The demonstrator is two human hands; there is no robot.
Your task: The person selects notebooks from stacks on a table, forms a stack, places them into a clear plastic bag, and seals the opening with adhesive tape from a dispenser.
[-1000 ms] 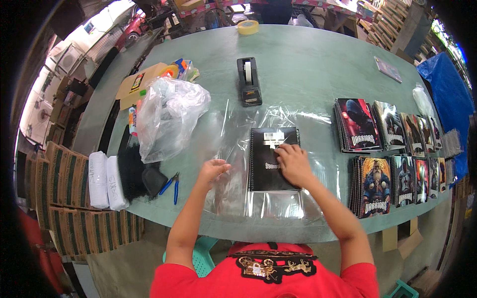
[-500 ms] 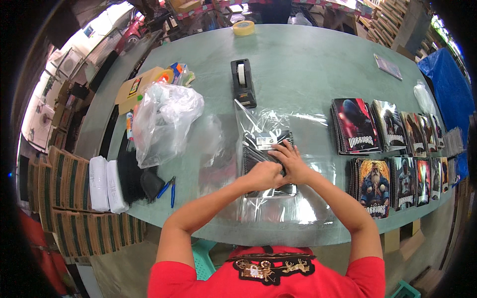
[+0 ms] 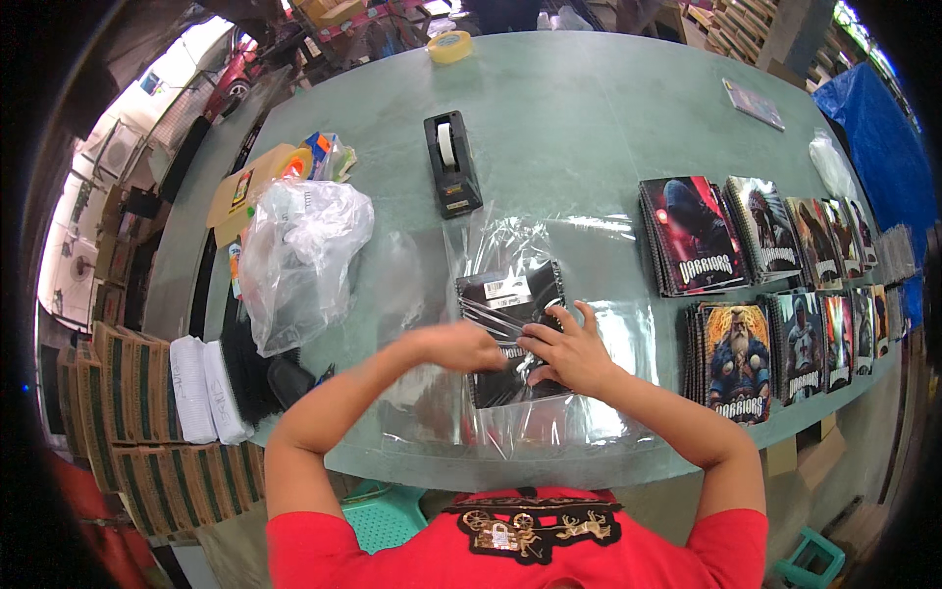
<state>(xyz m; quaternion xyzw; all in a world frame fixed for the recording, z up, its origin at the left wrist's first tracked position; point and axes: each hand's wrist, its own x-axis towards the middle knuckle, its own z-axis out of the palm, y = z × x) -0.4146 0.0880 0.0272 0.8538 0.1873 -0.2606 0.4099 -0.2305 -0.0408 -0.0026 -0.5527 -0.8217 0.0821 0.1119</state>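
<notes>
A black spiral-bound notebook (image 3: 520, 385) lies in the middle near the table's front edge, under clear plastic film (image 3: 599, 224) that spreads around it. A white label (image 3: 507, 289) shows near its far end. My right hand (image 3: 573, 351) rests on the notebook's right part, fingers spread and pressing on the film. Over the left side is my left hand (image 3: 459, 346), smeared by motion, its fingers curled under and partly hidden; whether it grips film cannot be told. Beyond the notebook stands a black tape dispenser (image 3: 453, 165) with a tape roll in it.
Two rows of spiral notebooks with picture covers (image 3: 731, 358) stand at the right. To the left lie a crumpled clear plastic bag (image 3: 306, 255), cardboard (image 3: 233, 201) and white packs (image 3: 208, 391). A wide tape roll (image 3: 449, 47) sits at the far edge, a flat packet (image 3: 754, 104) far right.
My left hand has moved left, away from the right hand, and the notebook has tilted slightly. My right hand stays on the notebook. The whole view has shifted a little.
</notes>
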